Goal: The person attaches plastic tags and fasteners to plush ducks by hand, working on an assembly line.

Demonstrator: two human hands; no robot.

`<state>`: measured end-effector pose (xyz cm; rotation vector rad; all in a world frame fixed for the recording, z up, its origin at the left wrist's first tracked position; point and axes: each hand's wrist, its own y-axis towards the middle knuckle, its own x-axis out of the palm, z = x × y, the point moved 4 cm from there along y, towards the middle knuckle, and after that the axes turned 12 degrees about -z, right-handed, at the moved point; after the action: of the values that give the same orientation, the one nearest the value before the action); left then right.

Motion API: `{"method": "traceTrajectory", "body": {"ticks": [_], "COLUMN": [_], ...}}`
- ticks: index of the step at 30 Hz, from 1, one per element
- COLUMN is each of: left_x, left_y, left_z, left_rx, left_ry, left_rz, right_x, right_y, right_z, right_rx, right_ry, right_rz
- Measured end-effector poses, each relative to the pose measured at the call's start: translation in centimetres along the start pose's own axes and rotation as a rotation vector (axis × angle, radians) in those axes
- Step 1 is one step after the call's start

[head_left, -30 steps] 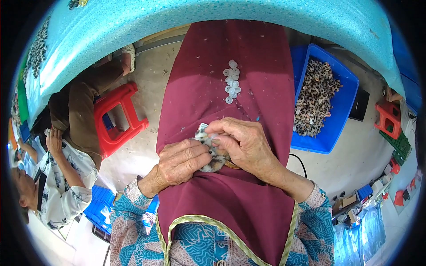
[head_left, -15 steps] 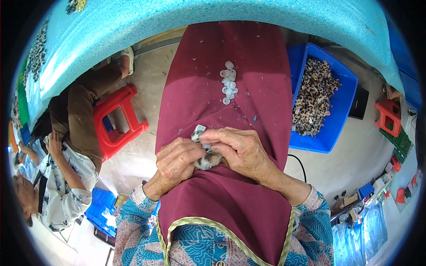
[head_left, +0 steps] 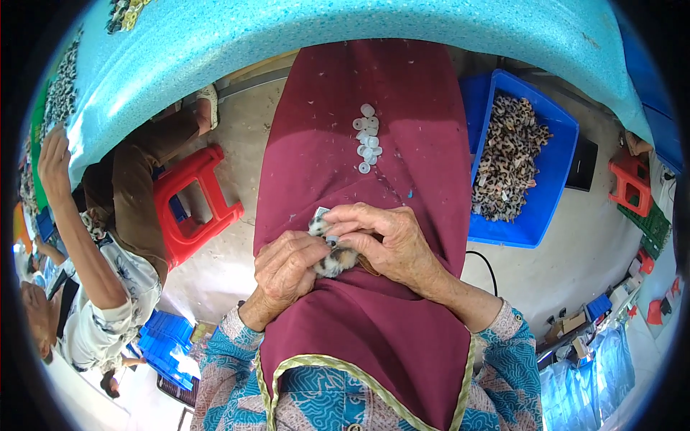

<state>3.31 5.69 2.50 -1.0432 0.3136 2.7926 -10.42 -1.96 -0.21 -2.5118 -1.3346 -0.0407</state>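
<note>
Over the maroon apron (head_left: 302, 172) on my lap, both hands meet around a small spotted plush piece (head_left: 335, 264) with black, tan and white fur. A white label (head_left: 320, 212) sticks out at its far end. My left hand (head_left: 289, 266) grips the plush piece from the left, fingers bent inward. My right hand (head_left: 392, 243) is closed on its other side, thumb and fingertips near the middle. Between the fingertips shows a small translucent plastic piece (head_left: 331, 241); its exact fit against the fur is partly hidden. Farther up the apron lie several translucent plastic caps (head_left: 368, 140) in a row.
To the right stands a blue bin (head_left: 557, 136) filled with spotted plush pieces (head_left: 509, 154). A red stool (head_left: 169, 208) and a seated co-worker (head_left: 108, 287) are on the left. A turquoise covered table (head_left: 345, 25) spans the far side.
My fingers shift only slightly around the plush piece, still holding it. The co-worker at left has raised a hand up to the table edge.
</note>
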Motion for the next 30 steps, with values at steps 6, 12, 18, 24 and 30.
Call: {"method": "traceTrajectory", "body": {"ticks": [6,12,18,24,30], "left_x": [0.1,0.3,0.6,0.6,0.7], "left_y": [-0.1,0.1,0.3,0.4,0.5], "left_z": [-0.2,-0.3,-1.0,-1.1,-1.2], "left_rx": [0.011,0.004,-0.069,-0.088,-0.133], "left_ry": [0.015,-0.03,-0.075,-0.103,-0.119], "left_rz": [0.026,0.078,0.114,0.098,0.095], "right_x": [0.4,0.3,-0.4,-1.1,-0.9], "right_y": [0.0,0.0,0.7,1.0,0.9], "right_z": [-0.5,-0.7,0.4,0.7,1.3], "right_rx": [-0.161,-0.219,-0.169,-0.149,-0.151], "right_ry": [-0.203,-0.349,-0.116,-0.175,-0.139], "right_rz": [0.019,-0.023,0.028,-0.115,-0.129]}}
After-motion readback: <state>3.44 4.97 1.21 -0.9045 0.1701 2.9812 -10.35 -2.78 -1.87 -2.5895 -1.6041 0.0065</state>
